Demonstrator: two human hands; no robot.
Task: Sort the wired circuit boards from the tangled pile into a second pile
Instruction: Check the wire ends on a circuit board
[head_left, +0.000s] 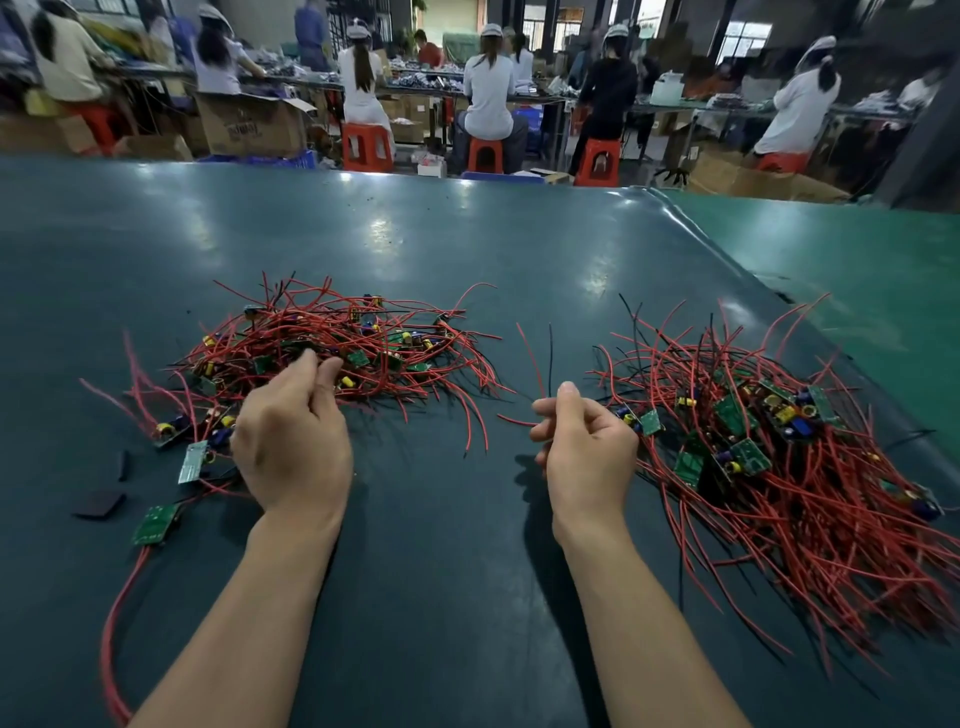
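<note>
A tangled pile (353, 343) of small green circuit boards with red and black wires lies on the dark green table ahead of my left hand. A second pile (769, 441) of the same wired boards spreads out at the right. My left hand (293, 436) reaches into the near edge of the left pile, fingers curled among the wires. My right hand (582, 441) pinches the red and black wires of one board (641, 420), which hangs by the second pile's left edge. Its wire ends stick up above my fingers.
Loose boards (156, 522) with long red wires lie at the near left, beside two dark flat pads (98, 503). A lighter green mat (857, 270) covers the table's far right. Beyond the table edge, people sit on red stools among cardboard boxes.
</note>
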